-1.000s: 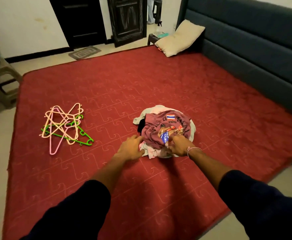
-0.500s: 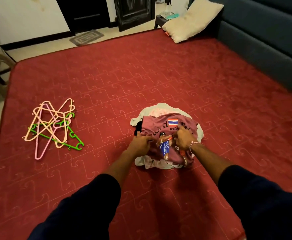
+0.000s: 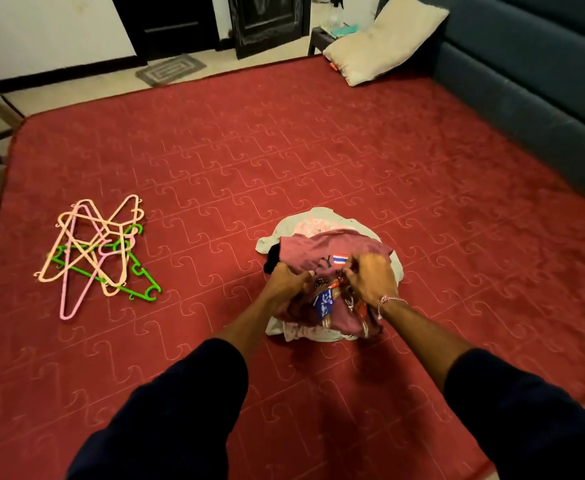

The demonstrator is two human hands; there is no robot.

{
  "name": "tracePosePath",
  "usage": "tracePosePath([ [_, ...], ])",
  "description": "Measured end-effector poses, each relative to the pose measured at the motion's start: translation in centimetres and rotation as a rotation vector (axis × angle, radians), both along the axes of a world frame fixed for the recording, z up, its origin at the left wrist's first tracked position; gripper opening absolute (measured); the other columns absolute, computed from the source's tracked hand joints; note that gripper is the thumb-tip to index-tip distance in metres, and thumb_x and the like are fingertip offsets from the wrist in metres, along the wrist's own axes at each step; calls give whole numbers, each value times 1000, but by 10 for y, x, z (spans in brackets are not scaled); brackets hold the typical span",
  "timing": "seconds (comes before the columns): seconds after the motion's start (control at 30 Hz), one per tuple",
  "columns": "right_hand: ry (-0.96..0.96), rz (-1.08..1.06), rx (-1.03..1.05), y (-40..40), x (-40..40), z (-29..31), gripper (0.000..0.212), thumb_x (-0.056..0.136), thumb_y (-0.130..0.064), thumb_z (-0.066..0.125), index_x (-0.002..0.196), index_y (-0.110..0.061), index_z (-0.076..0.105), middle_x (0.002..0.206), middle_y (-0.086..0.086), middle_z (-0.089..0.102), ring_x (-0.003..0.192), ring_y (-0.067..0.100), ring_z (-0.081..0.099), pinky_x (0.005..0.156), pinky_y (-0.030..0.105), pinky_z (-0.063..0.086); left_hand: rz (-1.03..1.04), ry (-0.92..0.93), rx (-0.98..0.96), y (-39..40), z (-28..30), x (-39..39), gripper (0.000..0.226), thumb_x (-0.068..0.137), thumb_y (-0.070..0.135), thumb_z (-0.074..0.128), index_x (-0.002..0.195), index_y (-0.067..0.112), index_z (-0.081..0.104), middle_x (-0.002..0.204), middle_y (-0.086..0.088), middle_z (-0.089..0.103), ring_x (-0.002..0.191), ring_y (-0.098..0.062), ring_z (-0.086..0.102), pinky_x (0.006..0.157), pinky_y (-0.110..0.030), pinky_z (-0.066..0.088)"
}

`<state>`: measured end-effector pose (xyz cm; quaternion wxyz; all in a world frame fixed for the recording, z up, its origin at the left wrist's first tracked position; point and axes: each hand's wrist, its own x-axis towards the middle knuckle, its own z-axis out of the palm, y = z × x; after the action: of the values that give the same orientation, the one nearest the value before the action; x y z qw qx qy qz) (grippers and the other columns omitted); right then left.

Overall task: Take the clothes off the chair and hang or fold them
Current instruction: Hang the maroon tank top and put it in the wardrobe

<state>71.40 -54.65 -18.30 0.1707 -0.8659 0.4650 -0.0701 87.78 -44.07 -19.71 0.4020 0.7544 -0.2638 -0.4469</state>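
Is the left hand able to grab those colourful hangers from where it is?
Probably yes. The hangers lie in the open on the red mat, nothing between. But the left hand is gripping the maroon shirt, so it must let go first.

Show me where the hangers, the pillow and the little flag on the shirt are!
hangers [image 3: 91, 251], head view, on the crossed middle of the pile.
pillow [image 3: 384, 43], head view, on its cream front face.
flag [image 3: 340, 260], head view, on the striped patch on the maroon shirt.
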Motion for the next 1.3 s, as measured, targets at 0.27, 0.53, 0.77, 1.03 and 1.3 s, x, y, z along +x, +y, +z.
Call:
tracePosePath([
  [0.27,121,100,68,-5,2,-16,22,94,-27,62,112,-14,66,100,11,72,89,30,66,76,39,55,-196,-210,149,9,-29,-1,18,91,15,67,103,4,75,89,-10,73,73,-19,62,67,-32,52],
  [0.53,-201,113,-13,22,-3,-2,14,102,-23,46,91,-15,42,77,1,47,69,19,43,64,21,38,43,-4,5,12,-22,12,35,89,17,69,55,15,59,51,6,49,52,-10,44,50,-21,37],
  [0.77,-196,130,304,40,2,13,22,106,-32,36,96,-14,44,78,11,58,64,19,50,58,35,36,52,519,84,8,18,5,34,95,38,60,76,12,71,67,-8,68,61,-19,62,65,-30,46],
  [1.03,-157,-52,690,54,7,3,20,96,-24,59,109,-12,50,88,4,63,67,12,57,52,23,44,-60,458,257,44,0,-15,7,91,12,61,89,5,61,71,-7,56,65,-18,52,64,-31,45],
  [1.3,187,-33,1011,78,-43,-32,8,86,-15,74,88,-15,82,59,-10,70,55,0,66,74,21,57,-24,527,207,79,0,-15,17,97,14,54,104,0,60,102,-17,61,95,-33,63,96,-45,52],
])
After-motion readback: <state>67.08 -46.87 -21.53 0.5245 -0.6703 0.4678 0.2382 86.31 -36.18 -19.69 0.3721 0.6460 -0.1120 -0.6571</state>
